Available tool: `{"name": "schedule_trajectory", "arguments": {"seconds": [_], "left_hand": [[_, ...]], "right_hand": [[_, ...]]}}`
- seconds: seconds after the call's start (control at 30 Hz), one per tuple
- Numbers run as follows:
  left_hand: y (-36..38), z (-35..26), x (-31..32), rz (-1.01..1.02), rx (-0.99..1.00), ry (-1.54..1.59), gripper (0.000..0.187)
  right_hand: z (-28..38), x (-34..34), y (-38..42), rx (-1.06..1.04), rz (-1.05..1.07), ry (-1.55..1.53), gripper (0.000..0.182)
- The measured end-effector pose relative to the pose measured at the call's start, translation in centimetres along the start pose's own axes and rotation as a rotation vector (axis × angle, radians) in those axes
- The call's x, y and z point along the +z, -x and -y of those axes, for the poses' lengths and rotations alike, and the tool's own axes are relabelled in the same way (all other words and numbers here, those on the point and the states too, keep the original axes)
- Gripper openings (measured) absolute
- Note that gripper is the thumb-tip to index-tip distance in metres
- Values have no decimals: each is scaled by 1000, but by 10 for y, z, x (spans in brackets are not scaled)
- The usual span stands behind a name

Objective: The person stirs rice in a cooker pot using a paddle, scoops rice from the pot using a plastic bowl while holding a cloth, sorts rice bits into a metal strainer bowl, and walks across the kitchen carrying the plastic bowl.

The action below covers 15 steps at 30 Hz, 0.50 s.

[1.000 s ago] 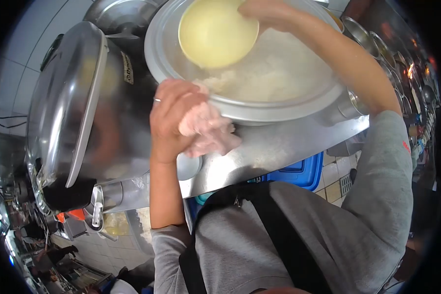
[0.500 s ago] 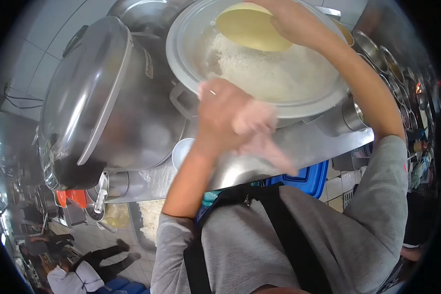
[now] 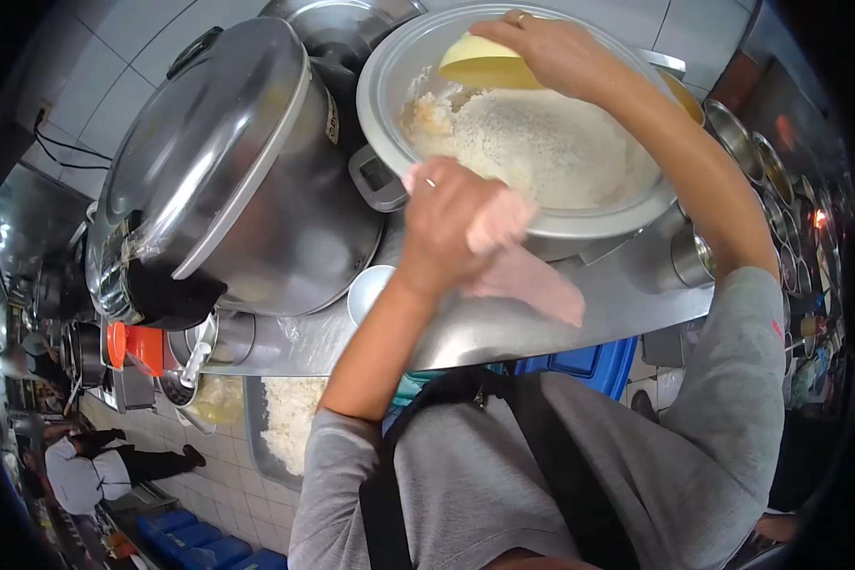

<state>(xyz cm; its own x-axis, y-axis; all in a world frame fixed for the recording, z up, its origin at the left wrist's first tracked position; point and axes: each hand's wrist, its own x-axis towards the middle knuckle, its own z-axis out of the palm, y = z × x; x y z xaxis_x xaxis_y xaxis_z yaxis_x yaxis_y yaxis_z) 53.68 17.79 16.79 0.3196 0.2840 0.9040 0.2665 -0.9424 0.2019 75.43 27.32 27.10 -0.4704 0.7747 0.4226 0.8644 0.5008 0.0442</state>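
Note:
A wide metal pot (image 3: 389, 114) holds white rice (image 3: 551, 142), with a browner patch near its left wall. My right hand (image 3: 562, 59) grips a yellow bowl (image 3: 489, 68) by its edge, fingers over its upturned base. The bowl is tilted over the rice at the far side of the pot. My left hand (image 3: 446, 223) is closed on a pink cloth (image 3: 532, 285) at the pot's near-left rim, close to the side handle (image 3: 378, 179). One end of the cloth hangs down over the steel counter.
A large lidded steel cooker (image 3: 256, 190) stands left of the pot. A white bowl (image 3: 369, 293) sits on the counter (image 3: 503, 332) near my left forearm. Below are a tray of rice (image 3: 290, 418) and a blue lid (image 3: 579, 361). Another person (image 3: 95, 470) is at the far left.
The yellow bowl has tipped further and now shows its inside less broadly. My view has shifted, so the pot and cooker sit further right. My left hand stays at the rim with the cloth.

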Motion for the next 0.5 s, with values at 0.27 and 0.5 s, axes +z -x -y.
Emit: {"name": "schedule_trajectory", "arguments": {"seconds": [0.27,0.5], "left_hand": [[2,34,-34,-121,-178,-103,32],[12,61,-29,-123,-223,55,29]], "right_hand": [[-1,52,-33,-389,-9,352,58],[-55,136,-27,-735,7,483,53]]}}
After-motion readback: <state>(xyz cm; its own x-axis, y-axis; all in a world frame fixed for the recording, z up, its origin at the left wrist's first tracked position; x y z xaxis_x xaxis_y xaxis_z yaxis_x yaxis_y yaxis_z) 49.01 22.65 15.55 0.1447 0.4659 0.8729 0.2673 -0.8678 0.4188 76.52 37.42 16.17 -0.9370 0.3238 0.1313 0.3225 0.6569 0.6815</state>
